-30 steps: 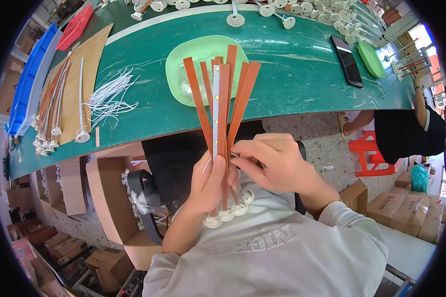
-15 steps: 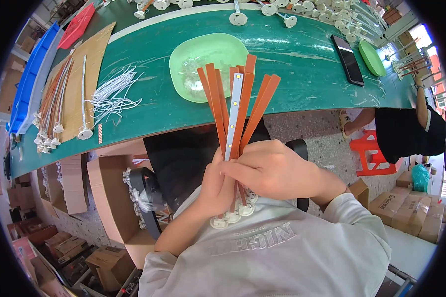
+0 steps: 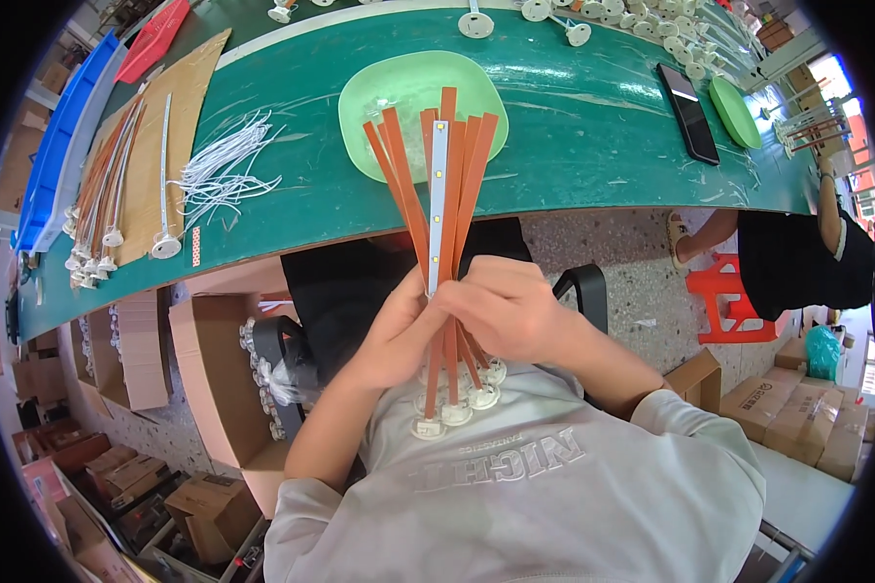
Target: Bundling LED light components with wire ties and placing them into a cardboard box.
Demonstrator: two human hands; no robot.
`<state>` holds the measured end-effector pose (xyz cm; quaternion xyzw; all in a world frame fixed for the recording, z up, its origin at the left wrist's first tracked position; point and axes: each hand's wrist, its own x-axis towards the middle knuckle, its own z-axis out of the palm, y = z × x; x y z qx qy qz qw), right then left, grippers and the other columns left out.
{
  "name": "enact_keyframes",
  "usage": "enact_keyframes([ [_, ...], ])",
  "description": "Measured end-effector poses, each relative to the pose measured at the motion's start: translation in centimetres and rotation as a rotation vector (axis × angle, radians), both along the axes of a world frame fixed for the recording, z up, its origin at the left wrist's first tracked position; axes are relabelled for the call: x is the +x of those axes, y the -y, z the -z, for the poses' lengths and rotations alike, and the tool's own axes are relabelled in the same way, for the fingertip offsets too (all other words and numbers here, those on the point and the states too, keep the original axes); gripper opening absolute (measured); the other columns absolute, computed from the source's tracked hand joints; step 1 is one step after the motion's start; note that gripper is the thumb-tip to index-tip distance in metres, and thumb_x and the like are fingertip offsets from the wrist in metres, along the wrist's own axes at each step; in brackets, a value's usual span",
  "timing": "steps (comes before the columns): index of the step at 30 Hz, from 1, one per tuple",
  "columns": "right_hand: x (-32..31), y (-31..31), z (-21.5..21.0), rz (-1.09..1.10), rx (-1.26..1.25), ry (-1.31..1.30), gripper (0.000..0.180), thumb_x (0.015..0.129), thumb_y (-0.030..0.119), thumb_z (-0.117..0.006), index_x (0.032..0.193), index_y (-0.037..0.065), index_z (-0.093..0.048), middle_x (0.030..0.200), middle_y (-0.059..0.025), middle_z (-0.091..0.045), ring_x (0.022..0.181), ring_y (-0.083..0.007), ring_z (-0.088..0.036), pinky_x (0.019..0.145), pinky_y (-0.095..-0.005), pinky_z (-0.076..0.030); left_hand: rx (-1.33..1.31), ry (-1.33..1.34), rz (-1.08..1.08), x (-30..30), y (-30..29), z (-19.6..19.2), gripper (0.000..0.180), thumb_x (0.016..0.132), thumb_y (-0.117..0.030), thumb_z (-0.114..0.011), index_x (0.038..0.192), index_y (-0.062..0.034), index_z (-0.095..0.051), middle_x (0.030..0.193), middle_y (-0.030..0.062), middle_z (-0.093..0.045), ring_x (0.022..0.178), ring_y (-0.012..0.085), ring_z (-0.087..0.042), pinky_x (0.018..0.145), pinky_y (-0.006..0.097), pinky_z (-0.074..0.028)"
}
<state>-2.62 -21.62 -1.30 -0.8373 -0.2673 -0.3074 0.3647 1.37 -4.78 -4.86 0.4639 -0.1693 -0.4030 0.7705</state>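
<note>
1. Bundle of orange strips (image 3: 444,209): you hold it upright in front of your chest, just on the near side of the green bench (image 3: 574,146). Its upper ends fan out over the bench edge and overlap the green plate (image 3: 379,92). A second ago the fan was wider, and it overlapped the plate's right half; now the strips are gathered closer and stand more nearly straight.
2. White strip (image 3: 438,204): one pale strip with small square spots, in the middle of the bundle, facing you. Against the earlier pictures it keeps its central place while the orange strips have closed in around it.
3. Round white caps (image 3: 454,408): a cluster at the lower ends of the strips, hanging below your hands, well short of the bench.
4. Left hand (image 3: 394,330): fingers curled and pressed around the left side of the bundle, low on its length.
5. Right hand (image 3: 506,306): wrapped across the front of the bundle, fingertips pinching near the foot of the white strip. Earlier it was working slightly higher and looser; now both hands meet and clamp together.
6. Judgement: the tightening suggests the bundle is being squared up as one handful, not picked apart.
7. Loose white wires (image 3: 226,170): on the bench, left of the plate, untouched.
8. Black phone (image 3: 688,112): on the bench, right of the plate.
</note>
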Motion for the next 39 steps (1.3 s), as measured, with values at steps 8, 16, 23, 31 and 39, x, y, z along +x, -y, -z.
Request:
enact_keyframes([
  [8,-1.1,0.6,1.0,-0.093,0.492,-0.608,0.003,0.091,0.002,-0.055,0.093,0.002,-0.057,0.073,-0.0071,-0.057,0.061,-0.0169,-0.056,0.053,-0.0295,-0.044,-0.189,-0.025,0.375,3.2,-0.7,0.4,0.063,0.099,-0.037,-0.045,0.143,0.0030,-0.025,0.130,0.0141,-0.049,0.119,0.0239,-0.052,0.096,0.038,-0.046],
  [16,0.3,1.6,1.5,-0.352,0.770,-0.773,0.007,0.098,0.004,-0.045,0.095,0.001,-0.051,0.075,-0.0037,-0.055,0.051,-0.0087,-0.058,0.042,-0.0221,-0.043,-0.190,0.016,0.232,1.9,0.5,-0.2,0.061,0.100,-0.045,-0.039,0.139,0.0005,-0.028,0.109,0.0173,-0.058,0.096,0.0230,-0.062,0.078,0.034,-0.052],
  [23,0.7,1.2,1.2,-0.187,0.530,-0.505,0.007,0.096,0.001,-0.046,0.095,-0.001,-0.053,0.079,-0.0077,-0.056,0.054,-0.0124,-0.064,0.047,-0.0271,-0.054,-0.145,0.145,-0.072,-0.1,2.0,0.1,0.047,0.103,-0.039,-0.035,0.132,-0.0023,-0.030,0.075,0.0063,-0.048,0.064,0.0130,-0.050,0.064,0.030,-0.050],
  [31,-0.3,0.1,1.6,0.100,0.438,-0.425,0.007,0.088,-0.004,-0.057,0.093,0.000,-0.057,0.075,-0.0076,-0.059,0.061,-0.0141,-0.058,0.053,-0.0262,-0.046,0.110,0.346,-0.211,-0.9,2.6,0.2,0.031,0.104,-0.023,-0.032,0.121,0.0006,-0.044,0.067,0.0023,-0.050,0.059,0.0088,-0.050,0.055,0.025,-0.046],
  [39,-2.1,0.1,0.1,0.032,0.393,-0.425,0.028,0.085,-0.006,-0.061,0.111,-0.002,-0.055,0.083,-0.0107,-0.064,0.068,-0.0171,-0.064,0.060,-0.0282,-0.052,0.147,0.424,-0.217,-0.9,2.1,0.3,0.032,0.104,-0.029,-0.034,0.105,-0.0003,-0.047,0.072,0.0029,-0.051,0.061,0.0084,-0.050,0.055,0.025,-0.043],
])
